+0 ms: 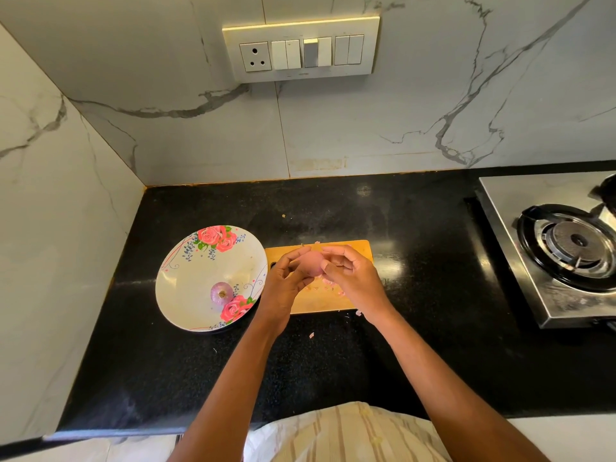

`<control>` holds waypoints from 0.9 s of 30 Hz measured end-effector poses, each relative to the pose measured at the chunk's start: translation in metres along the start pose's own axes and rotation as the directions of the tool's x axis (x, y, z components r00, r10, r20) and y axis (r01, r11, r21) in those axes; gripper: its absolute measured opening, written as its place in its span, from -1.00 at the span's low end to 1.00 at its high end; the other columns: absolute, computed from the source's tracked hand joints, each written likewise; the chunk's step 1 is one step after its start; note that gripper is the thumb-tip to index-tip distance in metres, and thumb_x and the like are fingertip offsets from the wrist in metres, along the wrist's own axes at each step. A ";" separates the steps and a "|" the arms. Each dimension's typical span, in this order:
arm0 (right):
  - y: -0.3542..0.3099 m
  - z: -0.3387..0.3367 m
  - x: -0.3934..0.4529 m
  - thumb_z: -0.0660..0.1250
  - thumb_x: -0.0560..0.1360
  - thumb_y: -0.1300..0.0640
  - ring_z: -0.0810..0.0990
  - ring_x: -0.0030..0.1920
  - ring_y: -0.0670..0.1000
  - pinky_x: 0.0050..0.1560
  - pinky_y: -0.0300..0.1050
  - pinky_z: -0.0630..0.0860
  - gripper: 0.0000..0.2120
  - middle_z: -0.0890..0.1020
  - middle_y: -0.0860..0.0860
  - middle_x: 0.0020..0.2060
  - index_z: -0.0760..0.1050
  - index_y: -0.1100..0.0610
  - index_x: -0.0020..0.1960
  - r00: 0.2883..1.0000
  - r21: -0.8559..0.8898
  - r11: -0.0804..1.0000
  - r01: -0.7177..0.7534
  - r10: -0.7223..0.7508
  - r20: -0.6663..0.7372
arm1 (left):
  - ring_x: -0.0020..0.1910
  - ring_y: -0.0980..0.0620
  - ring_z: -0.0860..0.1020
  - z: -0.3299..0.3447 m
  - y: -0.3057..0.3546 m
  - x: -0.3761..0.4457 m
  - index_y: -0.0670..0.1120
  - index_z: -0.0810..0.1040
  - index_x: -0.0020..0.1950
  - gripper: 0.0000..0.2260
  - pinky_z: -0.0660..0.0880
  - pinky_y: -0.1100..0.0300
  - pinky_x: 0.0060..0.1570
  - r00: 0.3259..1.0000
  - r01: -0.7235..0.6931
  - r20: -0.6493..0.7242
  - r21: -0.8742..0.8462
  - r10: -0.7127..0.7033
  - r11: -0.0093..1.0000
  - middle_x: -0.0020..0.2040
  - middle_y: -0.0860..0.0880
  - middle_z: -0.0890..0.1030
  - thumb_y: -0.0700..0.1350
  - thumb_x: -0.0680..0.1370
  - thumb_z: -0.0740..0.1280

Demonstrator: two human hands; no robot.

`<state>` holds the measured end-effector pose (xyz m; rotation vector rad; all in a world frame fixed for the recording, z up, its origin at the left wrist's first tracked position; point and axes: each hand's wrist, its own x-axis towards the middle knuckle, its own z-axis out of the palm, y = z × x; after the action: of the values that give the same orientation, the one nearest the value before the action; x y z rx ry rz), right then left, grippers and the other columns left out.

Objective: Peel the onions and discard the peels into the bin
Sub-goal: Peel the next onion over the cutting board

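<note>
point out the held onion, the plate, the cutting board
held onion [310, 263], head view, pink skin between the hands
plate [186, 271], head view, bare white inside
cutting board [353, 250], head view, far right corner

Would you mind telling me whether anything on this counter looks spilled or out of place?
A few pink peel scraps have strayed off the cutting board onto the black counter, near its front edge. More bits lie on the board under the hands. The plate sits tilted. No bin is in view.
</note>
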<state>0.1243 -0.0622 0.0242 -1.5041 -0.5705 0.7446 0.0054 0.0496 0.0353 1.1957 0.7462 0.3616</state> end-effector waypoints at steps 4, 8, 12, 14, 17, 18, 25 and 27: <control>-0.002 -0.003 0.001 0.43 0.56 0.25 0.69 0.11 0.01 0.13 0.00 0.65 -0.81 0.72 -0.02 0.04 0.68 0.09 0.14 1.000 -0.035 0.999 0.020 -0.021 -0.002 | 0.21 -0.04 0.64 -0.002 0.002 0.001 -0.03 0.54 0.37 -0.68 0.59 0.16 0.17 1.000 0.012 0.018 0.014 -0.013 1.000 0.24 -0.08 0.65 -0.06 0.62 0.34; 0.000 -0.004 0.001 0.36 0.56 0.42 0.71 0.09 0.08 0.06 -0.12 0.66 -0.80 0.72 0.07 0.01 0.68 0.26 0.11 0.998 0.015 1.000 -0.001 0.002 -0.060 | 0.23 -0.05 0.63 -0.003 0.004 0.000 -0.03 0.54 0.36 -0.70 0.59 0.16 0.18 0.999 0.022 0.044 0.004 -0.023 1.000 0.26 -0.08 0.63 -0.08 0.63 0.31; 0.000 -0.004 0.000 0.42 0.57 0.27 0.69 0.12 0.00 0.15 -0.01 0.65 -0.82 0.72 0.02 0.05 0.65 0.19 0.16 1.000 -0.031 0.999 0.024 -0.025 -0.013 | 0.21 -0.01 0.64 -0.001 0.007 -0.001 -0.01 0.54 0.34 -0.72 0.59 0.20 0.12 1.000 -0.003 0.026 0.015 0.002 1.000 0.23 -0.06 0.65 -0.07 0.63 0.32; 0.000 -0.003 0.000 0.45 0.55 0.24 0.69 0.11 -0.02 0.15 0.04 0.65 -0.81 0.71 0.01 0.05 0.65 0.18 0.16 0.999 -0.046 0.999 0.026 -0.027 -0.023 | 0.19 0.02 0.65 -0.001 0.008 -0.001 0.00 0.54 0.34 -0.72 0.59 0.22 0.10 1.000 -0.014 0.026 0.033 0.014 0.999 0.22 -0.04 0.66 -0.06 0.63 0.31; 0.001 -0.002 -0.001 0.47 0.54 0.22 0.69 0.09 0.00 0.16 0.11 0.65 -0.85 0.71 -0.02 0.01 0.67 0.09 0.10 0.998 -0.072 0.996 0.056 -0.058 -0.025 | 0.18 0.04 0.66 -0.001 0.008 -0.001 0.02 0.56 0.31 -0.76 0.59 0.24 0.07 0.999 -0.026 0.030 0.048 0.024 0.998 0.19 0.01 0.68 -0.08 0.64 0.30; 0.000 -0.002 -0.001 0.48 0.53 0.22 0.70 0.08 -0.01 0.16 0.11 0.65 -0.86 0.72 -0.03 -0.01 0.68 0.05 0.06 0.997 -0.087 0.994 0.066 -0.068 -0.025 | 0.18 0.04 0.66 -0.001 0.008 -0.001 0.02 0.56 0.30 -0.77 0.59 0.24 0.07 0.999 -0.025 0.032 0.044 0.024 0.999 0.18 0.02 0.69 -0.08 0.65 0.30; 0.003 -0.003 -0.001 0.49 0.51 0.28 0.71 0.02 -0.02 0.11 0.09 0.66 -0.90 0.73 -0.01 -0.06 0.69 0.13 -0.01 0.995 -0.142 0.986 0.085 -0.092 -0.044 | 0.22 -0.03 0.64 -0.003 0.006 0.000 -0.03 0.54 0.36 -0.68 0.59 0.18 0.14 0.999 0.021 0.043 -0.014 -0.020 1.000 0.24 -0.05 0.65 -0.06 0.61 0.32; 0.006 -0.005 0.000 0.48 0.51 0.33 0.72 -0.01 -0.01 0.08 0.12 0.67 -0.91 0.72 0.03 -0.07 0.67 0.21 -0.01 0.993 -0.121 0.990 0.067 -0.077 -0.085 | 0.24 -0.05 0.63 -0.003 0.006 0.000 -0.04 0.54 0.37 -0.70 0.59 0.17 0.15 0.998 0.036 0.047 -0.045 -0.034 0.998 0.27 -0.06 0.63 -0.09 0.63 0.30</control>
<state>0.1279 -0.0660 0.0181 -1.6088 -0.6067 0.5936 0.0036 0.0538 0.0400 1.1428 0.7147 0.3196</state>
